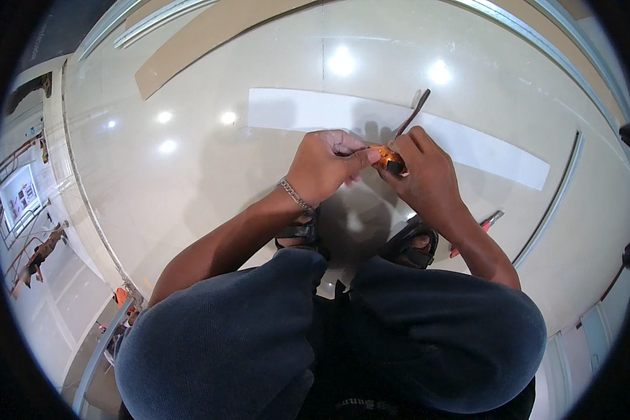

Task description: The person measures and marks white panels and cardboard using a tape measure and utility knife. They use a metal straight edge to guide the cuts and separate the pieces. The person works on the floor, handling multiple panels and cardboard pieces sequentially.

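Both hands meet above the floor, in front of my knees. My right hand [421, 162] is closed around a small orange-and-black case [390, 160], which looks like a tape measure; the fingers partly cover it. My left hand [331, 162] is closed too, its thumb and fingertips pinching at the left end of the case. A dark narrow strip [416, 112] sticks up beyond my right hand; whether it joins the case I cannot tell. Under the hands lies a long white board strip [490, 159], its middle partly hidden by them.
A red-handled tool [492, 221] lies by my right forearm. Metal channels [554, 196] rest on the floor at the right, more [162, 22] at the far left. A long brown board strip [189, 52] is at the back. My sandalled feet [416, 245] stand below my hands.
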The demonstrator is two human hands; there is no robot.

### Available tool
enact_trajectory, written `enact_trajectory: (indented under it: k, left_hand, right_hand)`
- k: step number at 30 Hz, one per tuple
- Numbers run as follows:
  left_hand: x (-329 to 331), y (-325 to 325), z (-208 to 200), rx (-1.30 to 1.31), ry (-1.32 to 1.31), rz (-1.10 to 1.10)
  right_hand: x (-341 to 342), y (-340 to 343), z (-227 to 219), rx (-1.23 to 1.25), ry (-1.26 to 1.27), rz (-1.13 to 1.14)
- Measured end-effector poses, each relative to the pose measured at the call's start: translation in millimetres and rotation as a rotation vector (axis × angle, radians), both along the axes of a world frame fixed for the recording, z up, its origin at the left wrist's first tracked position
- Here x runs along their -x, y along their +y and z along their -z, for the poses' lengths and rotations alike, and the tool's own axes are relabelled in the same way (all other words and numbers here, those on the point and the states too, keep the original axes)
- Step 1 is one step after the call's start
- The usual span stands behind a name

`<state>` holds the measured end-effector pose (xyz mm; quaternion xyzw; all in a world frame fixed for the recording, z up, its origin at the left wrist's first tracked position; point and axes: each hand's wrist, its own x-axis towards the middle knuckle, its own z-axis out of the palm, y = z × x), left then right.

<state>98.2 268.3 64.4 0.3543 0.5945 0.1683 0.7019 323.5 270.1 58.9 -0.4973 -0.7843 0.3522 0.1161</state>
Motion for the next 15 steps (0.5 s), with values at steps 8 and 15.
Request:
enact_trajectory:
  k: [8,15]
  left_hand:
    - [119.7,10.6,37.1,-0.240,0.526,-0.050]
    - [188.2,29.6,90.2,-0.305,0.735,-0.240]
  right_hand:
    - [-145.1,-0.7,11.4,-0.187,-0.379,0.193]
    - [-298.8,12.8,4.2,-0.288,-0.572,0.447]
